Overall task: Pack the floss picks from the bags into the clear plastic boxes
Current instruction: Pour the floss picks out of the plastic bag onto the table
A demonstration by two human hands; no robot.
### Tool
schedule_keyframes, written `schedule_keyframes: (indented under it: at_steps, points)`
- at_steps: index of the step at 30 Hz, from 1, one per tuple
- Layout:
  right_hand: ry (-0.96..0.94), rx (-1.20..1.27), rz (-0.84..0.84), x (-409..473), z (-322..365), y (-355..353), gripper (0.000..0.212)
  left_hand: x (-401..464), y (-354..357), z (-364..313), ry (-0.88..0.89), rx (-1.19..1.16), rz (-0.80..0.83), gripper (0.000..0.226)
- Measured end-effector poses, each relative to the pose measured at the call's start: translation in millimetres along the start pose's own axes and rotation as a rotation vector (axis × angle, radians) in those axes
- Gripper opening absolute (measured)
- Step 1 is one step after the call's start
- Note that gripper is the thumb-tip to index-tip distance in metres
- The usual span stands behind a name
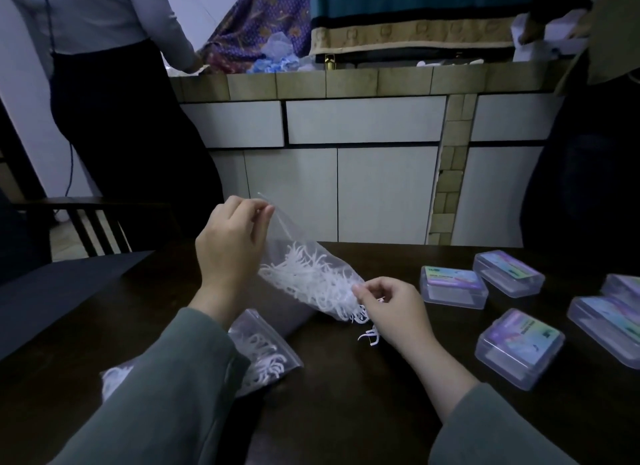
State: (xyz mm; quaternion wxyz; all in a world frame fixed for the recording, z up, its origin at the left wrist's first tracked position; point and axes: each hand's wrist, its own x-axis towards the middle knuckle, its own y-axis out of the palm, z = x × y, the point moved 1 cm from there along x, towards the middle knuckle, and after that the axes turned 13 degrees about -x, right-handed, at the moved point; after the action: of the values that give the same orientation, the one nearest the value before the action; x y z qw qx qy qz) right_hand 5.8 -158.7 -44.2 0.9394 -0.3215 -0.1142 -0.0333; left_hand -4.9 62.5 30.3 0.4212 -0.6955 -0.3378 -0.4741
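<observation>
Few picks (pixel 370 338) out on the surface (pixel 346 395); left hand (pixel 230 243) pinches the bag (pixel 311 277), right hand (pixel 391 312) pinches its low end. Boxes (pixel 453 286) look closed, second bag (pixel 266 354) untouched: packing barely begun.

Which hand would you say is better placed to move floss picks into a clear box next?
Probably the right hand: it pinches at the held bag's lower end, nearest the clear boxes. The left hand holds the bag's top.

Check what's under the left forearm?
A second zip bag of floss picks lies flat on the dark table, partly under the left sleeve. The covered part of the bag cannot be seen.
</observation>
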Motion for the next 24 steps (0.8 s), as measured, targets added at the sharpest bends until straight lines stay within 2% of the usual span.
schedule_keyframes:
  at_steps: [3,5,7,11,14,19,24]
  points:
    - [-0.11,0.004,-0.029,-4,1,-1,0.006,0,3,4,-0.074,-0.04,-0.011,0.016]
    - [-0.192,-0.045,-0.031,-4,0,0,0.02,-3,10,6,-0.093,-0.058,0.021,0.018]
    - [-0.287,-0.161,0.002,-3,2,3,0.031,-7,14,9,-0.087,-0.057,0.048,0.019]
    - [-0.406,-0.496,0.073,6,7,8,0.033,-7,14,11,-0.056,-0.07,0.047,0.019]
    - [-0.49,-0.652,0.131,11,13,10,0.037,-5,13,12,-0.028,-0.061,0.038,0.02]
    - [-0.507,-0.823,0.104,18,15,6,0.024,-8,11,23,-0.046,-0.012,0.017,0.021]
    - [-0.365,-0.922,0.063,18,8,0,0.036,-8,10,29,-0.107,-0.033,-0.021,0.024]
